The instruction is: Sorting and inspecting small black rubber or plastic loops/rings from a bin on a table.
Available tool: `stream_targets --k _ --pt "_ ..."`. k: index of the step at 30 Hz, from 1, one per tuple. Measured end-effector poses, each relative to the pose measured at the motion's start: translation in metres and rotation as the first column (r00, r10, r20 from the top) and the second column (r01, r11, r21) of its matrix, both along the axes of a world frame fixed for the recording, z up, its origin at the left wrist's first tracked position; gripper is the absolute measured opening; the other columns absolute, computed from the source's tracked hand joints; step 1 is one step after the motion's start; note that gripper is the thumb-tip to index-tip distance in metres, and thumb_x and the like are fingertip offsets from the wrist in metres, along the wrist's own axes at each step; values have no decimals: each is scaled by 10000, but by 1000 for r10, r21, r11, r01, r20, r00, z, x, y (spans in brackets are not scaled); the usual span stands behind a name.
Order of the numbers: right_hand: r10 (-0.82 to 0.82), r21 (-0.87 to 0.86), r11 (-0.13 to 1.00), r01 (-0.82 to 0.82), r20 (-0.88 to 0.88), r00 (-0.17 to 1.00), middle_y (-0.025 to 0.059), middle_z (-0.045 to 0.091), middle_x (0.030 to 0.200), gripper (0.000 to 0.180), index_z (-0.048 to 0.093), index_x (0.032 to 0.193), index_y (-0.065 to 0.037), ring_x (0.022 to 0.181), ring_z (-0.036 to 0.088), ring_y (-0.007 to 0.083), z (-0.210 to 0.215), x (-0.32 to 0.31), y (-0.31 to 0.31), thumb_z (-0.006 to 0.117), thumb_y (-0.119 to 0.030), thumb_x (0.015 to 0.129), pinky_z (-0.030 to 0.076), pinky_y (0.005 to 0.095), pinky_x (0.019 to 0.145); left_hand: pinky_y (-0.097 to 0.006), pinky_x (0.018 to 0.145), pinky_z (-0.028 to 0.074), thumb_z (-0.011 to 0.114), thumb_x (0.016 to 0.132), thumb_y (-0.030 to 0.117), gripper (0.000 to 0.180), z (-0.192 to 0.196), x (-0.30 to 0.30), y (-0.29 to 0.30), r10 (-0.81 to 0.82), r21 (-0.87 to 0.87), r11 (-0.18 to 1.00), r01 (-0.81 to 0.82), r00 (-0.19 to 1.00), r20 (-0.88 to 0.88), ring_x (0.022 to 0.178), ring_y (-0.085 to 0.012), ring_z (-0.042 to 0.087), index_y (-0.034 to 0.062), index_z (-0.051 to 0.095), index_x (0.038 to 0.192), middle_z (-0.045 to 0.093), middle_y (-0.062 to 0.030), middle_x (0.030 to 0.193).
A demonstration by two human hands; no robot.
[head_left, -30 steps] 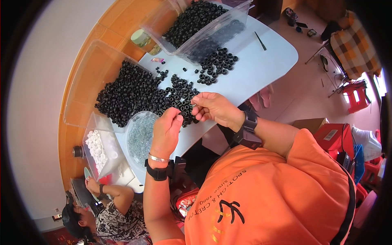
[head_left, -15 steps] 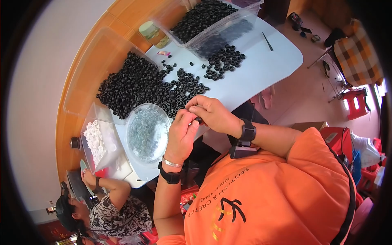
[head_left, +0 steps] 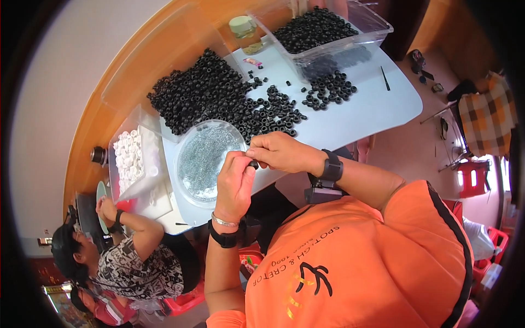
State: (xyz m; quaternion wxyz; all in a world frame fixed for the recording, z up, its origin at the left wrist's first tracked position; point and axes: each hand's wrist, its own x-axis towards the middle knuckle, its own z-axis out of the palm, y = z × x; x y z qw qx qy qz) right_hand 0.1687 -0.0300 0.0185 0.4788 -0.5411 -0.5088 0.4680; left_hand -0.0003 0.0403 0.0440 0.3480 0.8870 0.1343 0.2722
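Observation:
Just over the table's near edge, my left hand [head_left: 235, 186] is closed around a small black ring-shaped part [head_left: 253, 164], which shows between its fingers and thumb. My right hand [head_left: 284, 153] meets it there, thumb and fingers pinched together at the part. Whatever that pinch holds is too small to make out. Beside my left hand is a round clear dish [head_left: 180, 164] of tiny clear, glassy-looking pieces. Past my hands, a large heap of similar black parts [head_left: 202, 98] spreads over the table, with a smaller group [head_left: 331, 90] to its right.
A clear bin [head_left: 377, 30] of black parts stands at the back, beside a lidded jar [head_left: 246, 35]. White pieces [head_left: 128, 158] fill a box at left. A thin dark tool [head_left: 385, 79] lies at right. A co-worker [head_left: 142, 257] sits at left, holding a pale green round thing.
The view has shifted, so the table things sit further right in it. My hands stay together at the black part. The co-worker's hands are now both visible by the pale green thing.

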Motion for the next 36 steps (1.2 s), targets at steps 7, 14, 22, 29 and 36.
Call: stream_targets --k 7,14,22,29,36 --pt "-130 333 943 -16 412 902 129 631 719 218 595 870 -19 664 623 285 8 -19 25 539 -219 936 470 386 619 -272 709 461 456 961 183 227 -11 -25 14 174 -598 796 -90 981 84 756 -140 550 -11 575 962 578 -68 873" --pt "-54 275 961 -29 290 956 110 655 762 172 636 937 3 693 636 204 19 -27 50 551 -144 915 495 321 660 -274 610 458 427 990 236 258 -19 -55 34 382 -826 556 -89 910 160 705 -165 598 4 537 975 625 -104 861" --pt "11 226 974 -30 87 996 47 657 858 210 673 1023 15 807 597 114 23 -31 64 560 -130 922 495 261 743 -244 529 444 444 989 238 235 -22 -59 44 523 -796 505 -335 852 -27 596 -135 586 23 537 1003 625 -85 758" --pt "-11 242 970 -14 100 995 60 662 924 201 676 1030 20 827 604 113 29 -35 57 571 -110 920 495 260 751 -247 593 455 484 963 182 194 -29 -46 35 514 -649 678 -345 854 83 696 -125 584 24 594 990 622 -50 819" --pt "-64 321 947 6 172 983 66 659 920 187 680 1021 17 820 602 110 31 -35 52 575 -100 919 486 255 736 -291 756 474 459 957 160 221 -28 -51 38 541 -486 758 -435 836 95 879 -152 594 -3 595 1020 635 -73 932"
